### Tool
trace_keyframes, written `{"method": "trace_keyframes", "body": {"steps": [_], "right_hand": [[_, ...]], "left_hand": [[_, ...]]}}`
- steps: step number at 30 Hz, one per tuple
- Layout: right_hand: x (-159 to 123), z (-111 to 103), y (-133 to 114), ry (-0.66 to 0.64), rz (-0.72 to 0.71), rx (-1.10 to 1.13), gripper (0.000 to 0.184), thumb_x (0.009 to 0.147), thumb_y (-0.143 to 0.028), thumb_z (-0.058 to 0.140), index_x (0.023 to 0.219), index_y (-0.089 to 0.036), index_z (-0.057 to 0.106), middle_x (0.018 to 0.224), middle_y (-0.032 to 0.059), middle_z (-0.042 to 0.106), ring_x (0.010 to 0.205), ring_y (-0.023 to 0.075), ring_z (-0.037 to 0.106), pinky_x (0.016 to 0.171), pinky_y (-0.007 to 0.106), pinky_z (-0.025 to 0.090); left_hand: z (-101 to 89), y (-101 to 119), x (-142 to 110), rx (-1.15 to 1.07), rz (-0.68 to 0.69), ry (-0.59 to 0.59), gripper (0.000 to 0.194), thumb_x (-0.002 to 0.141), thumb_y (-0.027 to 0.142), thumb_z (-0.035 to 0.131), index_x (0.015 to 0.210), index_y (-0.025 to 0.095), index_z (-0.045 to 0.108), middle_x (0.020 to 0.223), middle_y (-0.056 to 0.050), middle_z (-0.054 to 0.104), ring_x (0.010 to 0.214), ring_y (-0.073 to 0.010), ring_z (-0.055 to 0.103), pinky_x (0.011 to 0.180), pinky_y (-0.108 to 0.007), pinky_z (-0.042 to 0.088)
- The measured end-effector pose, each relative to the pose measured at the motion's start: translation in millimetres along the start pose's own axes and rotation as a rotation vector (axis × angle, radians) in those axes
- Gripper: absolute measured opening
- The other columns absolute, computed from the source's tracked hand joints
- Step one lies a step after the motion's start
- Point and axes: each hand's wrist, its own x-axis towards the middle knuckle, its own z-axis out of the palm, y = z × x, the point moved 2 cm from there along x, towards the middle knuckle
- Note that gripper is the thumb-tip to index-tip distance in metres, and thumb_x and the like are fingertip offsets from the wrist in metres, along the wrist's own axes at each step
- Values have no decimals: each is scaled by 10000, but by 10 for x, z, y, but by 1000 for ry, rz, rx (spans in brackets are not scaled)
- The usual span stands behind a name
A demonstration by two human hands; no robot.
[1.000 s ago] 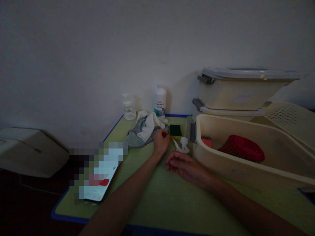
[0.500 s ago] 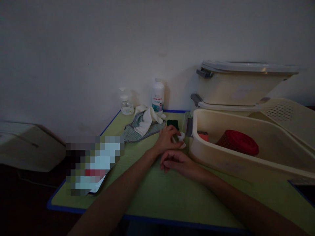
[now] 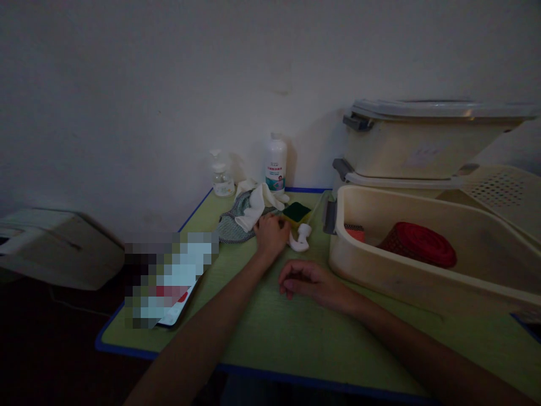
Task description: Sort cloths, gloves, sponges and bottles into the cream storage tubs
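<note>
My left hand [image 3: 273, 234] is over the table beside a crumpled white glove-like cloth [image 3: 253, 207] and a grey mesh cloth [image 3: 232, 225]. Its fingers are bent and slightly apart, with nothing visible in them; some fingertips are hidden. Just beyond it lies a green and yellow sponge [image 3: 297, 212]. To the right of this hand is a curved white plastic piece like a spray head [image 3: 301, 238], near a thin pale tube. My right hand [image 3: 306, 280] rests on the tabletop nearer to me, fingers loosely curled around nothing.
On the right a cream bin [image 3: 380, 282] holds a red roll [image 3: 420, 245] and an orange-red block [image 3: 354, 233]. Lidded boxes [image 3: 418, 149] are stacked behind it. A white bottle [image 3: 276, 163] and a pump bottle [image 3: 222, 179] stand by the wall. A phone [image 3: 180, 307] lies left.
My left hand has let go of the white plastic piece and shifted left toward the cloths. The sponge is now more visible. My right hand stays on the table; the view has shifted slightly.
</note>
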Motion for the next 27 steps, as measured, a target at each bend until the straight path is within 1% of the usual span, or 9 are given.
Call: {"method": "trace_keyframes", "body": {"steps": [2, 4, 9, 12, 15, 21, 24, 27], "right_hand": [[-1, 1, 2, 2, 1, -9, 278, 760, -443, 635, 767, -171, 581, 708, -9, 590, 624, 104, 517, 622, 256, 385], [1, 2, 6, -1, 5, -29, 296, 760, -457, 633, 769, -168, 577, 711, -6, 586, 629, 105, 515, 626, 256, 386], [3, 13, 21, -23, 8, -66, 334, 759, -490, 628, 775, -164, 556, 722, -4, 571, 641, 108, 506, 632, 255, 390], [-5, 25, 41, -19, -2, -95, 314, 774, -475, 612, 780, -168, 549, 724, -4, 561, 652, 113, 506, 638, 256, 390], [-19, 39, 61, -3, -17, -152, 241, 790, -403, 594, 783, -167, 547, 704, -10, 545, 648, 115, 496, 622, 249, 381], [-57, 93, 21, 30, -84, -385, 55, 808, -199, 535, 783, -158, 562, 662, -33, 495, 610, 94, 439, 573, 208, 343], [-93, 142, -50, 33, -122, -503, 67, 799, -116, 507, 776, -151, 559, 672, -27, 506, 617, 95, 458, 575, 200, 353], [-203, 202, -231, -8, -182, -654, 101, 791, -76, 493, 783, -146, 566, 702, -13, 530, 640, 98, 486, 598, 198, 377]], "left_hand": [[-14, -24, 13, -17, -26, 42, 220, 826, 252, 451, 786, 170, 652, 982, -110, 628, 1020, -281, 547, 907, -457, 366], [-22, -16, 17, -44, -17, 75, 191, 817, 226, 461, 793, 163, 639, 961, -107, 622, 1010, -273, 549, 893, -437, 382], [-9, 46, 10, -132, 77, 124, 120, 783, 125, 482, 769, 163, 594, 886, -71, 606, 948, -220, 563, 850, -354, 419], [18, 47, 10, -179, 129, 142, 111, 764, 100, 486, 751, 171, 571, 853, -53, 592, 910, -200, 565, 831, -334, 429], [45, 23, 22, -224, 155, 160, 104, 750, 94, 487, 724, 174, 548, 819, -45, 575, 878, -198, 560, 816, -336, 436], [74, -17, 52, -305, 176, 191, 123, 721, 78, 480, 666, 184, 509, 737, -25, 539, 786, -179, 546, 774, -311, 443], [70, -18, 53, -329, 186, 199, 121, 703, 78, 481, 661, 189, 508, 729, -20, 542, 768, -174, 544, 755, -302, 442], [61, -7, 47, -354, 201, 195, 112, 687, 90, 477, 655, 192, 509, 707, -15, 543, 741, -172, 544, 725, -295, 443]]}}
